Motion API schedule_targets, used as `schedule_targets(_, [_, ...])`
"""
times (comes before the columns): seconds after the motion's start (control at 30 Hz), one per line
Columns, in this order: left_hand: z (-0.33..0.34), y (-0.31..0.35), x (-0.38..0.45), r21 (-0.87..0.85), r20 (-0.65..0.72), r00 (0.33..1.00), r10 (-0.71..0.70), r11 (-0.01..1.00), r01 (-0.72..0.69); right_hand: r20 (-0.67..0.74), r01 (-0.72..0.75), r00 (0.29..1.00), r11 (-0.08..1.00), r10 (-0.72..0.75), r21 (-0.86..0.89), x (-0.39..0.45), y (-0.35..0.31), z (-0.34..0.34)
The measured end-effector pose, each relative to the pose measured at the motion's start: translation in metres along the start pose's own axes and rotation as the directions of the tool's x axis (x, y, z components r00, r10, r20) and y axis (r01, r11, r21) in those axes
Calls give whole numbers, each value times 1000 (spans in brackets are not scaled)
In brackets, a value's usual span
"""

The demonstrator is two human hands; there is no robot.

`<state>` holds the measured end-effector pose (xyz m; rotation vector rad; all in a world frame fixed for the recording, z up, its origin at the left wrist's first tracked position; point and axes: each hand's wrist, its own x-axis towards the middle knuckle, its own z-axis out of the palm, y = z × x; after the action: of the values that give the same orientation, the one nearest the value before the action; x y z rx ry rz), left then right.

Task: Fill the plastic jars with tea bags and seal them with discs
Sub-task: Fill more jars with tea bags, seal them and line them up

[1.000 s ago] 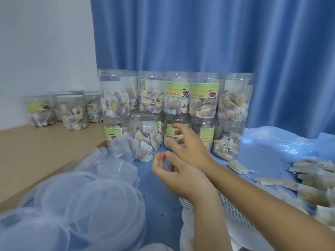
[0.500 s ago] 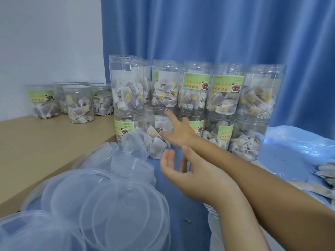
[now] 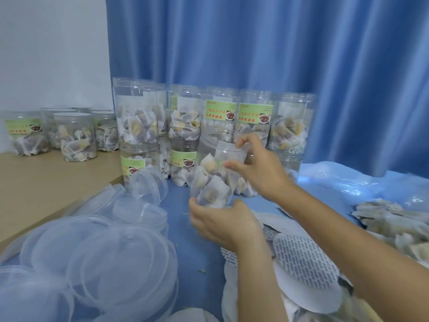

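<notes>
Two hands hold the light, slippery plastic jar [image 3: 214,182]: left hand [image 3: 222,223] cups its base, right hand [image 3: 260,168] pinches its rim.

Place: small hand-packing setup, home or back room; can't tell which.
Backdrop: blue pleated curtain [image 3: 267,54] behind, plain white wall [image 3: 51,47] at left.
Work surface: blue sheet [image 3: 199,247], tan board [image 3: 46,182] along left edge.
Stock: labelled clear jars w/ tea bags [image 3: 220,117], stacked 2 high at back edge; more jars [image 3: 74,138] on board's far corner.
Supplies: heap of clear lids [image 3: 99,252] near left, white discs [image 3: 304,289] near right, loose tea bags [image 3: 390,219] at right edge.
</notes>
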<state>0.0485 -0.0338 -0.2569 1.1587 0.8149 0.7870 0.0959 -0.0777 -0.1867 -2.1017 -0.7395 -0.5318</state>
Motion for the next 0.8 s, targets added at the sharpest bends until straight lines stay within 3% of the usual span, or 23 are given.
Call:
schedule_targets(0.27, [6,-3,-30,254,208,929,307,900,-355,-47,50,998,970,-40,237,-62,19,-50])
schedule_targets(0.37, [7,-14,-27,148,205,932,299,932,-332,10,-15,1000,831,11,556,-70,36,-58])
schedule_targets(0.43, [8,-21,-26,104,188,934,305,939,-327,-5,-98,992,784,128,613,-71,54,-58])
schedule_targets(0.53, [11,-25,-24,77,169,925,341,931,-357,-75,-298,941,911,331,284,-70,89,-54])
schedule_targets(0.6, [12,-26,-22,83,124,917,378,917,-390,-58,-373,926,928,373,4,-71,115,-51])
schedule_targets(0.67, [11,-27,-19,90,50,919,391,915,-394,43,-379,917,900,397,-217,-74,138,-46])
schedule_targets(0.8, [5,-25,-16,170,-74,911,406,905,-390,266,-330,816,791,514,-515,-72,164,-34])
